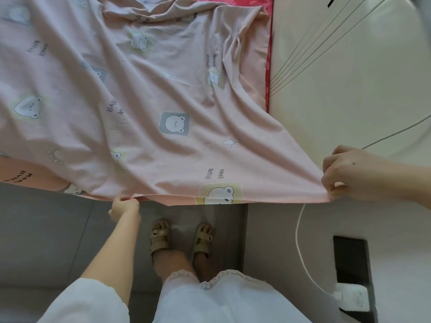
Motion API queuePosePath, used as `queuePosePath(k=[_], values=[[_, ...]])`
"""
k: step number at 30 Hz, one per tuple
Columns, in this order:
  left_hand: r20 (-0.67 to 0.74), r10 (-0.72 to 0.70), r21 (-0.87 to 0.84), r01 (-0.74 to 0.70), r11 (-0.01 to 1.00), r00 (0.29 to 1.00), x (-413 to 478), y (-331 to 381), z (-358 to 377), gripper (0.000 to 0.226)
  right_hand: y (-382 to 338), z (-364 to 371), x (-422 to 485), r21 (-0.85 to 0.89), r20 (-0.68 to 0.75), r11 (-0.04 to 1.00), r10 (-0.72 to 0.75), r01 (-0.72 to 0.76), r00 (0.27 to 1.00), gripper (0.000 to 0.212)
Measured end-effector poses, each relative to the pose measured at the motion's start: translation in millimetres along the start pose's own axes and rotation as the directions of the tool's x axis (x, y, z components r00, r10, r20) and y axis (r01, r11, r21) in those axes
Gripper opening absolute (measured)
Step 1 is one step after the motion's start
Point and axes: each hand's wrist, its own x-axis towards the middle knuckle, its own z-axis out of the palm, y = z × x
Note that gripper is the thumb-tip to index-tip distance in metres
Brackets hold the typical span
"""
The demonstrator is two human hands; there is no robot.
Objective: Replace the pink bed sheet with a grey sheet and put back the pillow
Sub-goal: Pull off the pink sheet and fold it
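Observation:
A pink bed sheet (pixel 144 94) printed with bear faces and small words lies rumpled over the bed, its near edge lifted off the mattress. My left hand (pixel 124 209) pinches that near edge at the lower middle. My right hand (pixel 347 173) grips the sheet's right corner, held out past the bed's side and pulling the cloth taut between both hands. A red patterned mattress cover (pixel 269 54) shows along the bed's right edge. No grey sheet or pillow is in view.
A cream wall with thin lines (pixel 349 66) runs along the right of the bed. A white cable (pixel 303 248) drops to a white plug block (pixel 352 297) beside a dark box (pixel 352 262). My sandalled feet (pixel 182 238) stand on the grey tiled floor (pixel 46 241).

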Motion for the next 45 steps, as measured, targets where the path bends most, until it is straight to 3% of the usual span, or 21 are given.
queuePosePath(k=[3,5,11,16,18,20,26,31,36,39,41,43,45], values=[[0.040,-0.078,-0.272,0.086,0.959,0.996,4,8,6,0.029,4,-12,-4,-0.016,-0.054,1.000,0.010,-0.011,0.999,0.039],[0.092,-0.053,-0.393,0.085,0.915,0.994,13,15,4,0.033,7,-17,-7,0.016,0.022,1.000,0.016,-0.017,1.000,0.047],[0.082,0.025,-0.479,0.018,0.877,0.996,32,25,-15,0.028,34,-26,-12,0.056,0.065,0.987,0.145,-0.148,0.987,0.054],[0.048,0.034,-0.659,0.006,0.752,0.998,26,28,-51,0.032,21,-22,4,-0.175,0.120,0.982,0.099,-0.077,0.988,0.068],[0.025,0.040,-0.665,-0.014,0.747,0.999,17,17,-76,0.025,-4,-25,20,-0.327,0.260,0.945,0.079,0.010,0.962,0.052],[0.006,0.060,-0.644,-0.042,0.764,0.998,4,0,-104,0.027,-21,-7,35,-0.373,0.381,0.926,0.088,0.065,0.920,0.034],[0.032,0.252,-0.456,-0.210,0.865,0.967,-17,-36,-154,0.030,-61,25,69,-0.336,0.575,0.933,0.096,0.128,0.813,0.029],[0.100,0.180,-0.294,-0.144,0.945,0.979,-17,-47,-148,0.025,-82,78,76,-0.384,0.627,0.921,0.206,0.068,0.751,0.020],[0.065,0.119,-0.159,-0.108,0.981,0.991,-16,-77,-124,0.013,-91,161,108,-0.478,0.674,0.877,0.332,0.048,0.660,0.038],[-0.016,-0.076,-0.305,0.068,0.950,0.997,-4,-76,-105,0.025,-107,176,127,-0.403,0.703,0.915,0.291,0.027,0.649,0.034],[0.020,-0.252,-0.497,0.229,0.837,0.967,3,-73,-98,0.031,-114,191,132,-0.364,0.739,0.929,0.247,0.062,0.627,0.034],[0.066,-0.311,-0.576,0.291,0.764,0.948,9,-74,-93,0.023,-114,215,133,-0.350,0.794,0.936,0.283,0.024,0.539,0.036],[0.077,-0.338,-0.588,0.317,0.744,0.938,14,-81,-84,0.031,-108,235,135,-0.382,0.805,0.924,0.332,0.000,0.492,0.038]])
